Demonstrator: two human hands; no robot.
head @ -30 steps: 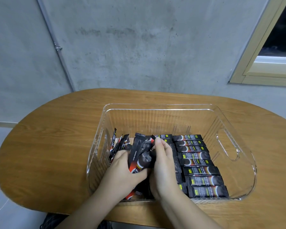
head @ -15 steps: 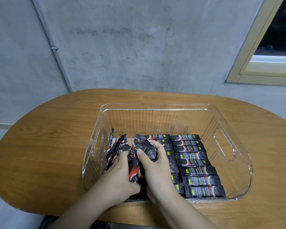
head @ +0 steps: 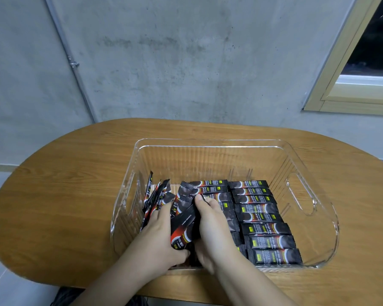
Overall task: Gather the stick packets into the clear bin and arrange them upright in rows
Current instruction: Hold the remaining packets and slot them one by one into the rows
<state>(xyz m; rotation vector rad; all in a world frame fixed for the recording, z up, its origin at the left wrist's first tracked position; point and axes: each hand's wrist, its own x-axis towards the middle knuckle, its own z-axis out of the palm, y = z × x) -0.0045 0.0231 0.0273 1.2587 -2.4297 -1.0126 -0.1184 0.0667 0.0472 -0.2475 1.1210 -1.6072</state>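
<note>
A grey concrete wall (head: 186,51) fills the far side, with a pale-framed window (head: 358,69) at the far right. In front of it stands an oval wooden worktop (head: 64,195), and on its middle sits the clear bin (head: 208,144), a cut-out handle (head: 301,195) in its right wall.

Inside the bin, the stick packets are in three groups. On the right, a neat row (head: 261,219) runs from far to near, with a second row (head: 215,191) just left of it, partly hidden by the hands. At the left wall, a loose bunch (head: 155,195) leans at a tilt, unsorted.

Both hands work in the near left part of the bin. The left hand (head: 157,241) has its thumb and fingers curled round a small bundle of packets (head: 184,228), which stands slanted between the two hands. The right hand (head: 210,230) grips the same bundle from the right, its thumb pressing the far ends.

The bundle seems about to join the middle row. The risk, as I judge it, is that the slippery packets fan out or slide flat if either hand eases off before they are wedged against their neighbours. The right wrist also sits just over the middle row and could knock it askew, and the leaning bunch on the left may topple once its support shifts.
</note>
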